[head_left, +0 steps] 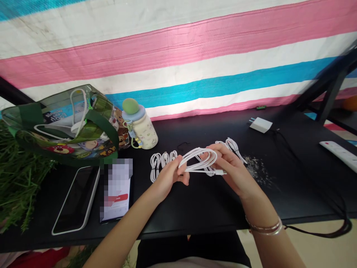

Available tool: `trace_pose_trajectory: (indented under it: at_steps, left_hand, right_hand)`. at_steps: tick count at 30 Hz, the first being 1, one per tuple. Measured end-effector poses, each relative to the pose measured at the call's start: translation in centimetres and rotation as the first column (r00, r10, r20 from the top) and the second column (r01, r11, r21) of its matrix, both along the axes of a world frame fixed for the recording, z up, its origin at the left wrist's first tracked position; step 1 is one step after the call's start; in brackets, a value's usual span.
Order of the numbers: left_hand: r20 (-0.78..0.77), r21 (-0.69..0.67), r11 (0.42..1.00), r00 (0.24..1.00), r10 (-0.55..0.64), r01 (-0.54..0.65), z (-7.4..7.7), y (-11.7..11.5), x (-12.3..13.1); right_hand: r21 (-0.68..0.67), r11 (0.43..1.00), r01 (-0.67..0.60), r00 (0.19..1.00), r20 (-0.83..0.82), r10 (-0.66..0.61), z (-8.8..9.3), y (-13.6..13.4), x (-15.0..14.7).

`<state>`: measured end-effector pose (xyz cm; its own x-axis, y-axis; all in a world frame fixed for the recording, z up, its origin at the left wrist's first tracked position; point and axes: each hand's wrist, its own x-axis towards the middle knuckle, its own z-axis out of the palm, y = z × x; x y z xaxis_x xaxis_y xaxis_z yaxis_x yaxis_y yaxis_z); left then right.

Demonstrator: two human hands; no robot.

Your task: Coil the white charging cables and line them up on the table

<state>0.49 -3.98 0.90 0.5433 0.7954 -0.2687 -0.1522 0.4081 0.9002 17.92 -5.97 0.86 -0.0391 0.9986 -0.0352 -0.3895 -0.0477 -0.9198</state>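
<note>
A white charging cable (pixel 198 158), looped into a loose coil, is stretched between my two hands above the black table. My left hand (pixel 172 178) pinches the coil's left end between thumb and fingers. At the right end, the fingers of my right hand (pixel 227 167) are closed on the loops, and a white plug end (pixel 219 172) sticks out beneath them. Behind my left hand lie small white cable bundles (pixel 155 166), bound with dark ties. Another bundled white cable (pixel 232 146) rests behind my right hand, partly hidden by it.
A white-edged phone (pixel 76 201) and a lit phone (pixel 117 191) lie at left. Behind them stand a green clear bag (pixel 83 145) and a cream bottle (pixel 145 132). A white charger (pixel 260 125), power strip (pixel 340 154), black cord (pixel 315 235) and pale crumbs (pixel 258 169) are at right.
</note>
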Motion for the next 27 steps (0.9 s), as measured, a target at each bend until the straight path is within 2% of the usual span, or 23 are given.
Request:
trace_pose_trajectory:
  at_steps: [4,9,13,20,27]
  left_hand:
    - [0.107,-0.079,0.995,0.993,-0.057,0.066,0.0,0.1,0.0]
    - [0.2,-0.145,0.982,0.976,-0.09,0.12,0.2,0.1,0.1]
    - [0.242,-0.131,0.98,0.964,-0.112,0.147,0.3,0.0,0.0]
    - [0.131,-0.031,0.991,0.983,-0.128,0.133,0.0,-0.2,-0.1]
    - [0.037,0.023,0.985,0.984,-0.174,0.173,-0.1,-0.3,-0.3]
  right_hand:
    - [-0.023,0.995,-0.098,0.992,-0.079,0.096,0.0,0.2,0.3]
    - [-0.084,0.994,-0.071,0.991,-0.119,0.061,0.2,0.4,0.0]
    - [-0.117,0.993,-0.036,0.99,-0.143,0.019,0.1,0.5,-0.1]
    - [-0.05,0.998,-0.031,0.991,-0.133,0.024,-0.8,0.7,0.3]
    - [-0.044,0.997,-0.068,0.993,-0.099,0.063,-0.2,0.3,0.2]
